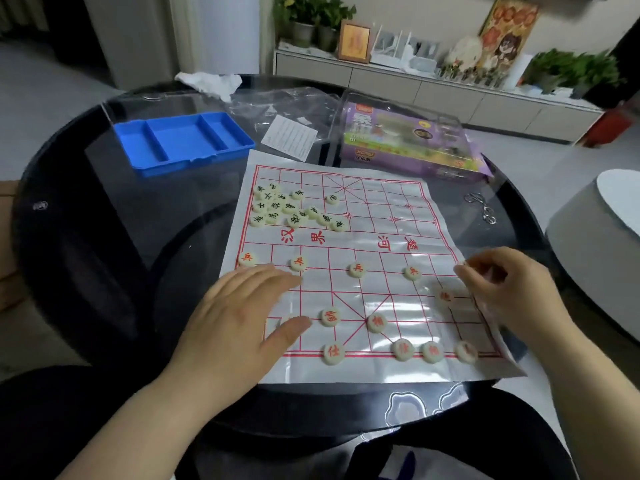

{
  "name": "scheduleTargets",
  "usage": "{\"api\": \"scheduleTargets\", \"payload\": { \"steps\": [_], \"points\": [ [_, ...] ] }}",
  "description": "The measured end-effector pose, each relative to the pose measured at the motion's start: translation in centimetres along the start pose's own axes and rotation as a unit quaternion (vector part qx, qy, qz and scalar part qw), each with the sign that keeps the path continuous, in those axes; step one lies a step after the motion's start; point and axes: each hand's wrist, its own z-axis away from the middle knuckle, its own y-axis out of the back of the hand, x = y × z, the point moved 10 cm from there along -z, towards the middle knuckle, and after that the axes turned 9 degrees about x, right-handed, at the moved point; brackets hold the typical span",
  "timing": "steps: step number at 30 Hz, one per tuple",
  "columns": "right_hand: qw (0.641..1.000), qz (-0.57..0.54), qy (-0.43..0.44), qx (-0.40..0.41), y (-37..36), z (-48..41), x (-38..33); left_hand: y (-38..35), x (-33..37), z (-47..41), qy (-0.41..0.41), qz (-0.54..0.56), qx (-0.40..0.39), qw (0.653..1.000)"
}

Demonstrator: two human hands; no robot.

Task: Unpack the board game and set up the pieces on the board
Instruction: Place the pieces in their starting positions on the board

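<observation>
Left hand lies flat on the near-left part of the xiangqi board sheet, fingers straight and close together, thumb set apart. The thumb tip is beside a part-hidden piece and just left of a red-marked piece. Right hand is at the sheet's right edge, fingertips curled and bunched; blurred, so cannot tell whether they pinch a piece. Red soldier pieces: four, in a row across the sheet between the two hands. Other red-marked pieces nearer the person: seven in plain view, four of them along the near edge line. Black-marked pieces: about sixteen, heaped loosely on the far-left part of the sheet, one lying a little apart to the right. Sheet lies on a round dark glass tabletop. Blue tray, three compartments, bare blue floors showing, far left of the sheet. Purple game box under a clear cover, far right. Paper slip and clear plastic bag between tray and box. Small metal wire object right of the sheet. White crumpled cloth at the far rim.
</observation>
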Motion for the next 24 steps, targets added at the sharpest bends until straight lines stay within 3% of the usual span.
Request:
{"api": "scheduleTargets", "payload": {
  "steps": [4,8,16,24],
  "points": [
    [1.0,0.004,-0.001,-0.017,-1.6,-0.1,1.7,-2.6,0.8,0.1,-0.04,-0.059,-0.042,0.997],
    [1.0,-0.003,-0.016,-0.003,-2.1,-0.7,2.3,-2.6,0.5,0.2,-0.048,-0.062,-0.046,0.996],
    [0.997,-0.036,0.026,-0.06,-2.8,-0.5,2.4,-3.0,0.5,0.1,-0.048,-0.072,-0.066,0.994],
    [0.998,-0.02,0.03,0.041,-2.0,-0.5,3.0,-3.0,0.4,0.1,-0.039,-0.066,-0.08,0.994]
  ]
}}
